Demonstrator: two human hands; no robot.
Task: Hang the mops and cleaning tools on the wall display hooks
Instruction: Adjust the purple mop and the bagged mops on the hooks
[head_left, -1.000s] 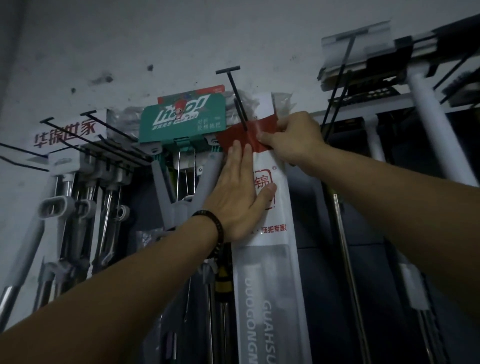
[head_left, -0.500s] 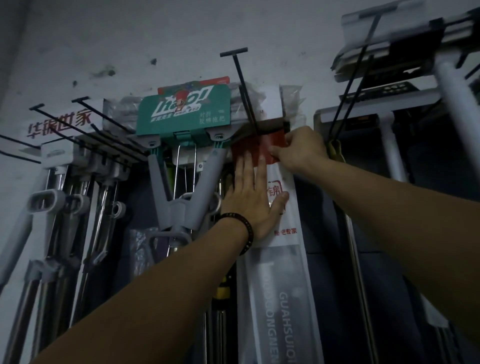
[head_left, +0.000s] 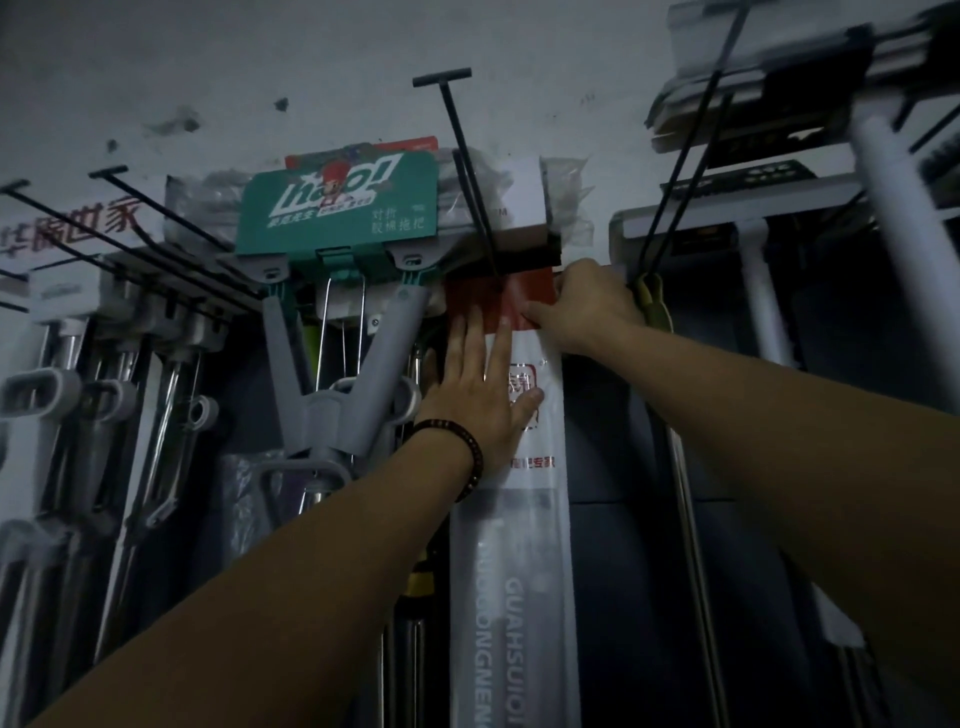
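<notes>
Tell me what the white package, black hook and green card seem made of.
The long white package looks like thin plastic film, glossy, partly see-through. The black hook: probably coated metal rod, thin and straight. The green card: likely printed cardboard, flat, matte.

Bare dark panel (head_left: 613, 441) between bagged mop (head_left: 514, 545) and steel pole (head_left: 691, 519); green-carded mop (head_left: 337, 208) close on left.

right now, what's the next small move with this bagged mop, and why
Probably slide the red header back along the black hook toward the wall: the right hand pinches it where the rod meets it, while the left hand presses flat on the white bag.
</notes>
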